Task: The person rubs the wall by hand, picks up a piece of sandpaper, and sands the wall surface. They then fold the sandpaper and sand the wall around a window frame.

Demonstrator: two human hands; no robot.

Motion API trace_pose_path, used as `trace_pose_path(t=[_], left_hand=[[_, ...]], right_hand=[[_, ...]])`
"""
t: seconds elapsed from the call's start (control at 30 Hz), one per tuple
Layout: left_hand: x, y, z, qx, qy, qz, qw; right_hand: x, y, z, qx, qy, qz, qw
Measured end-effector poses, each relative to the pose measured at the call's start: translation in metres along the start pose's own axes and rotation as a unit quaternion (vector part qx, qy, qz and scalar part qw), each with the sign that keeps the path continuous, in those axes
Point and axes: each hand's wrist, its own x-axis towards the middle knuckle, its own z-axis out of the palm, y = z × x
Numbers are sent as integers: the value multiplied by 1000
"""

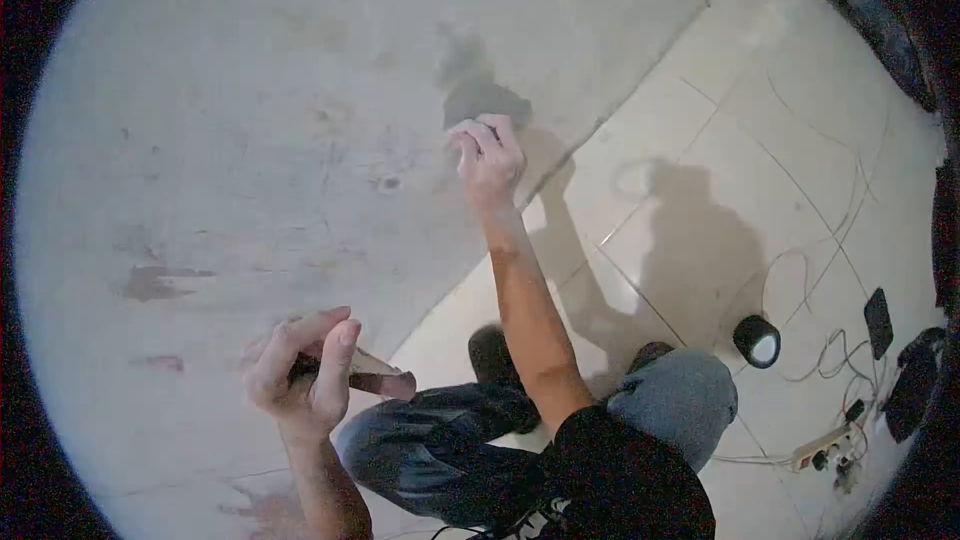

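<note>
My left hand (305, 365), at the lower left, is closed around a thin, stiff-looking piece with a pale edge and a reddish-brown end (392, 384); its kind is not clear. My right hand (490, 158) reaches up to a pale grey, stained surface (250, 90). Its fingers are curled and pressed together. Beside the fingertips is a dark grey patch (483, 100), partly shadow; whether the hand grips anything there is hidden. A smudge (462, 52) marks the surface just above.
Pale floor tiles (790, 140) border the grey surface along a diagonal edge. At the right lie a black roll-shaped item (758, 342), a dark phone-like slab (878, 324), loose cables and a power strip (822, 448). My bent knees (675, 405) are below.
</note>
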Motion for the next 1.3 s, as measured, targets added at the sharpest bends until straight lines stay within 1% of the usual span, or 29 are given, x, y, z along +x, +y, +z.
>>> trace_pose_path(t=[0.03, 0.17, 0.2, 0.23, 0.33, 0.43, 0.53, 0.63, 0.73, 0.83, 0.93, 0.97, 1.0, 1.07, 1.1, 1.13, 1.2, 1.27, 1.3], left_hand=[[-2, 2, -3, -1, 6, -5, 1000], [-17, -1, 11, -60, 6, -53, 997], [-13, -1, 13, -63, -11, -23, 998], [-10, 0, 17, -72, -11, -38, 997], [-9, -3, 32, -117, -11, -82, 990], [3, 11, 36, -166, -15, -131, 977], [1, -17, 51, -181, -21, -82, 980], [6, -32, 70, -180, -21, -81, 980], [14, -40, 77, -161, -30, -57, 985], [26, -43, 89, -185, -28, -22, 982], [30, -47, 103, -207, -40, 8, 977], [30, -47, 105, -189, -44, 25, 981], [31, -48, 105, -179, -47, 49, 982], [28, -53, 108, -200, -102, 14, 974], [26, -56, 114, -223, -98, 34, 969], [27, -59, 119, -243, -91, 50, 964], [34, -62, 128, -244, -89, 118, 959], [40, -62, 133, -271, -91, 129, 950], [41, -63, 135, -278, -91, 129, 947]], right_hand=[[1, -6, -4, -7, -12, -22, 1000], [-7, 10, 4, -2, -24, -37, 999], [-6, 12, 6, 9, -25, -45, 999], [-4, 14, 8, 19, -26, -53, 998], [2, 9, -3, -37, -50, -95, 993], [6, 5, -1, -15, -53, -91, 994], [4, 0, -3, -12, -65, -75, 995], [5, 5, -1, 31, -61, -81, 994], [-1, 8, -8, -26, -79, -37, 996], [-5, 19, -13, -47, -56, -18, 997], [-9, 32, -10, -148, -14, -95, 984], [-19, 42, -5, -185, -25, -73, 980], [-22, 46, -3, -157, -31, -53, 986], [-22, 48, -1, -102, -41, -11, 994], [-16, 35, 0, -68, -36, 2, 997], [-14, 28, -6, -44, -58, 29, 997], [-10, 8, -18, 2, -97, 85, 992], [3, -9, -39, 77, -125, 82, 986], [7, -20, -47, 80, -117, 105, 984]])
